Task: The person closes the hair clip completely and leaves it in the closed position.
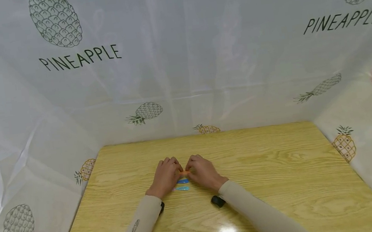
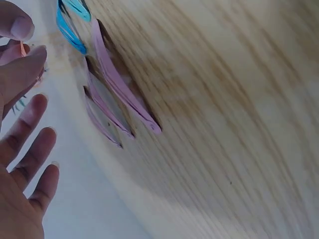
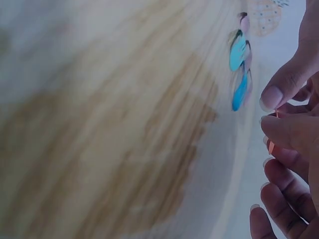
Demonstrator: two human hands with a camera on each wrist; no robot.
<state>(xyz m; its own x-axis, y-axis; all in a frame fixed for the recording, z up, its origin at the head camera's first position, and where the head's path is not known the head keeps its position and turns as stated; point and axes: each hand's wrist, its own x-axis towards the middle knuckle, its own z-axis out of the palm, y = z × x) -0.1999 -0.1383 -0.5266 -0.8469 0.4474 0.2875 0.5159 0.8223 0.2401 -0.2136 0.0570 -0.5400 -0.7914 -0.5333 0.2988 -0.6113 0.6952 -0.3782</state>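
Note:
Both hands meet over the table, pinching an orange hair clip (image 1: 185,172) between thumbs and fingertips. My left hand (image 1: 168,174) has one end of it, with its other fingers spread in the left wrist view. On the opposite end is my right hand (image 1: 204,171); its lower fingers curve loosely in the right wrist view. Just nearer than the hands lie a blue hair clip (image 1: 183,181) and a light blue hair clip (image 1: 182,188). Beside these, the left wrist view has three pink-purple clips, the largest (image 2: 112,77) closest to that camera. Fingers partly cover the orange clip.
The wooden table (image 1: 283,173) extends around the hands. A pale pineapple-print sheet (image 1: 193,64) hangs behind it and along both sides. A black wrist device (image 1: 218,201) sits under the right wrist, and another shows by the left sleeve (image 1: 140,222).

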